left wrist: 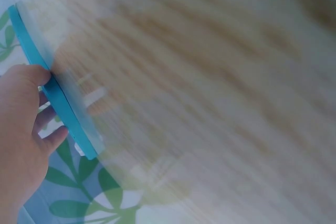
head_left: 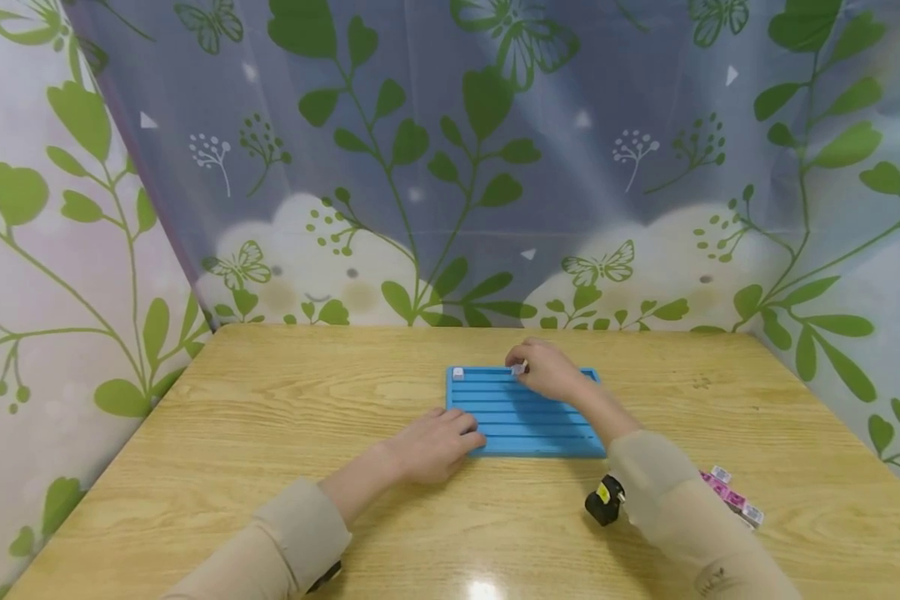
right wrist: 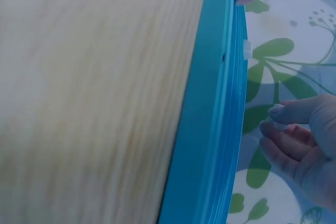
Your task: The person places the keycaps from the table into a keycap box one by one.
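Note:
A blue ridged tray (head_left: pixel 532 429) lies on the wooden table, its grooves running from side to side. My left hand (head_left: pixel 437 446) holds its near left corner, with the thumb (left wrist: pixel 39 74) against the front edge and the other fingers over the left side. Above the far edge, my right hand (head_left: pixel 546 369) pinches a small whitish block (head_left: pixel 518 368) between thumb and fingertips. In the right wrist view the fingers (right wrist: pixel 294 113) mostly hide that block. Another small white block (head_left: pixel 458 373) sits in the far left corner of the tray.
Several pink and white small blocks (head_left: pixel 735 500) lie in a cluster on the table, partly behind the right sleeve (head_left: pixel 660 475). A black wrist camera (head_left: pixel 605 500) hangs below the right forearm. A leaf-patterned curtain (head_left: pixel 450 167) stands behind the table.

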`<state>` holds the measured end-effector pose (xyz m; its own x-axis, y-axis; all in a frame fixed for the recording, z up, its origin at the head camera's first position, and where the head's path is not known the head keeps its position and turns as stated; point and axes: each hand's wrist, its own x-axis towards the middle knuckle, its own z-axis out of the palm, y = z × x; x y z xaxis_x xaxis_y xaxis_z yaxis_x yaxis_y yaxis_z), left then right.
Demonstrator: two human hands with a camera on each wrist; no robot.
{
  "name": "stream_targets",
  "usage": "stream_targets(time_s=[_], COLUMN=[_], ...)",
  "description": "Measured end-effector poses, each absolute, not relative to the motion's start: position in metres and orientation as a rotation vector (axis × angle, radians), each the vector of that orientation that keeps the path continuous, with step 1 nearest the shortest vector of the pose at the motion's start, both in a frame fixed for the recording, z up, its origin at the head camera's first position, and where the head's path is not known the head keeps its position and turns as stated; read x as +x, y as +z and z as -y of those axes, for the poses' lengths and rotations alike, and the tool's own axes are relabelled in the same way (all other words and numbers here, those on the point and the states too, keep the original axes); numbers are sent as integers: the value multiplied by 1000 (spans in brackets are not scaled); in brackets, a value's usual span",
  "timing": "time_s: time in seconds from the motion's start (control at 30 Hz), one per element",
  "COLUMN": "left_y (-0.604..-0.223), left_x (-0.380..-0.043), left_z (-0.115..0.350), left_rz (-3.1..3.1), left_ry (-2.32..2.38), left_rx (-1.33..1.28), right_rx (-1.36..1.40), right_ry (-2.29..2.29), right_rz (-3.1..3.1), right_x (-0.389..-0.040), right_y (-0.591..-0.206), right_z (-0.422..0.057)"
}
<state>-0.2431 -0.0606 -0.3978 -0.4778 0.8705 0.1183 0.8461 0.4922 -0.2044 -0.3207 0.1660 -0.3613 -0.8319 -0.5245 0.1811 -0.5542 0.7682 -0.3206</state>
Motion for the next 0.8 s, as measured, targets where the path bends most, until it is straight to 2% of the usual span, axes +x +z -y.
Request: stream_targets(time_s=[0.8], left_y=[-396], left_x=[-243], left_z=[62], left_rz=[2512], left_ry=[202], left_rx=[-1491], right_rx=[923], right_ry=[533], right_rz=[2954], right_x=[-344], right_y=[-373], right_z=[-118])
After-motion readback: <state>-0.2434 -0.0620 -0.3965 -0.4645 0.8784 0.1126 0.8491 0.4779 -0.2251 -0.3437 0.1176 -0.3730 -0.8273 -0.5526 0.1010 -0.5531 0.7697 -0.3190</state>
